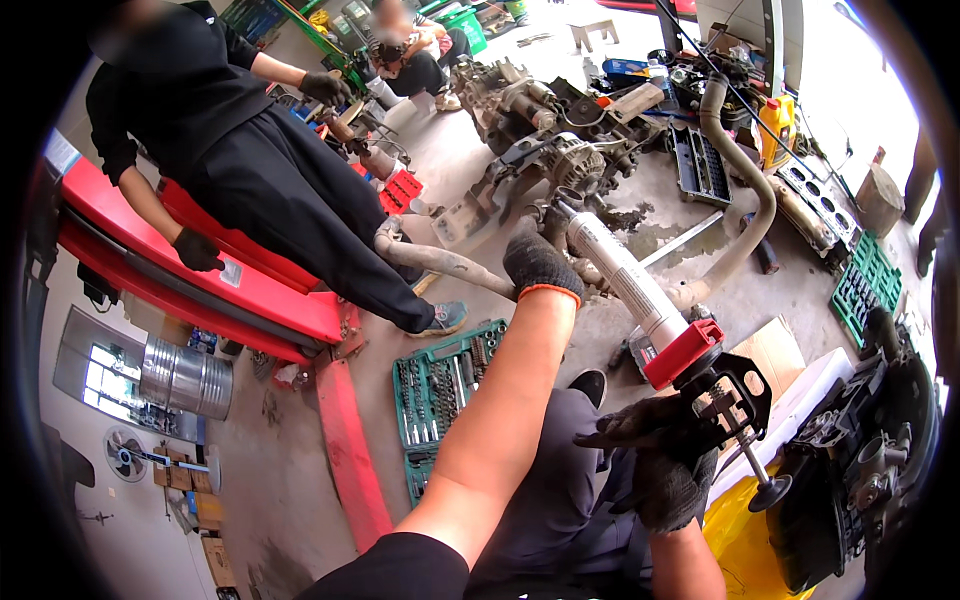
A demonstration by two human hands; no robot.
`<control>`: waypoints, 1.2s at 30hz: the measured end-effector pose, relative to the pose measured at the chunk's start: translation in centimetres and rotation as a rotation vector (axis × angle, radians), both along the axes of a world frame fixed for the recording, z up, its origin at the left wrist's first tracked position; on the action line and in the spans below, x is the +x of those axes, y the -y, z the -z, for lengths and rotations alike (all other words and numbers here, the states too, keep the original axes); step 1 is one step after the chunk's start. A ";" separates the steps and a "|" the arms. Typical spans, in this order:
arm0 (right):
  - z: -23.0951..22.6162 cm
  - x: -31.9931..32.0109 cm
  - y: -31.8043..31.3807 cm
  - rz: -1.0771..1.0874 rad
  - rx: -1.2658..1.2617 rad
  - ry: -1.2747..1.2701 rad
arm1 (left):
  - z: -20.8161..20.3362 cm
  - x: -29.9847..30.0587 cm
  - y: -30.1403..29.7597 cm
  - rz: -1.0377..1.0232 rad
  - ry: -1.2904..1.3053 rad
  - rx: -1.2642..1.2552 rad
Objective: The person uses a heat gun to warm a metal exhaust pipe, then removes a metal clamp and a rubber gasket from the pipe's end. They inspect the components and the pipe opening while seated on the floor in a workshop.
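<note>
My right hand (668,480), in a dark glove, grips the handle end of a caulking gun (700,365) with a red and black frame. One finger sticks out to the left. A white sealant cartridge (630,280) lies in the gun, its nozzle slanting up and away toward a dirty engine (575,160). My left hand (540,262), in a dark glove with an orange cuff, reaches to the engine's near side, beside the nozzle. Its fingers are mostly hidden behind the back of the hand. A grey pipe (455,264) runs up to that hand from the left.
An open green socket set (440,385) lies left of my knee. A person in dark clothes (270,170) stands at the left by a red lift beam (180,255); another crouches behind. A curved pipe (760,210), a yellow jug (777,130) and engine parts (870,470) are to the right.
</note>
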State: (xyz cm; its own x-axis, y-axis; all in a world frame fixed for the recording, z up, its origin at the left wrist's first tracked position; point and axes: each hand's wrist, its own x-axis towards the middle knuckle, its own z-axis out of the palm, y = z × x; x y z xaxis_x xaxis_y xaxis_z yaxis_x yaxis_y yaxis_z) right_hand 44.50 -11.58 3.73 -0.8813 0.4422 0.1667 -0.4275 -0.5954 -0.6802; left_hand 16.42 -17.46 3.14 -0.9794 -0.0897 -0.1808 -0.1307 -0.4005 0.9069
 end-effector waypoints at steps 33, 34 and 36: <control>9.2 7.1 -9.8 0.044 -0.296 0.029 | -2.9 0.4 1.5 -0.008 0.171 -0.091; 8.9 6.8 -8.7 0.083 -0.207 0.107 | -1.2 -0.5 1.9 0.009 0.015 -0.290; 8.3 5.8 -6.9 0.169 0.020 0.195 | -0.4 -0.6 2.5 0.099 -0.139 -0.685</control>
